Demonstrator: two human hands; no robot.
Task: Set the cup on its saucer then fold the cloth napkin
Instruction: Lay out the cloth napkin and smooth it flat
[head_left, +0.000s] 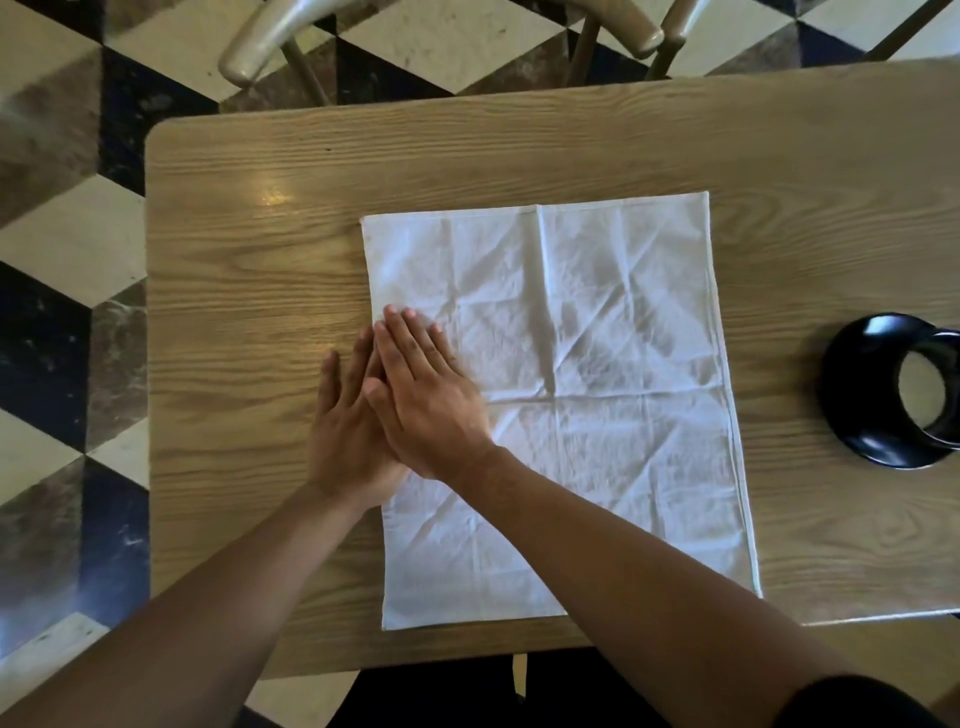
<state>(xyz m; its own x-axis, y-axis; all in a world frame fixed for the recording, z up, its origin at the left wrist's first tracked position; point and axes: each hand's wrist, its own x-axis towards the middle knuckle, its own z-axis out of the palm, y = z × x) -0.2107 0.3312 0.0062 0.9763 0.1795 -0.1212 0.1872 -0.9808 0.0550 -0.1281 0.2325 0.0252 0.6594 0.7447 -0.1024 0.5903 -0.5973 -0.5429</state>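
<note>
1. The worktop (234, 270) is carrying everything, with a chair (270, 41) standing at its far edge.
2. The cloth napkin (597, 415) is lying spread flat and creased at the middle of the worktop, showing no fold yet, so the folding is looking barely begun.
3. The saucer (852, 415) is sitting well to the right, with the cup (930, 395) apparently resting on it, though the frame edge is cutting it off; that first step is probably done.
4. The right hand (426, 400) is lying flat and open over the left hand (348, 441), both pressing at the napkin's left edge, gripping nothing.
</note>
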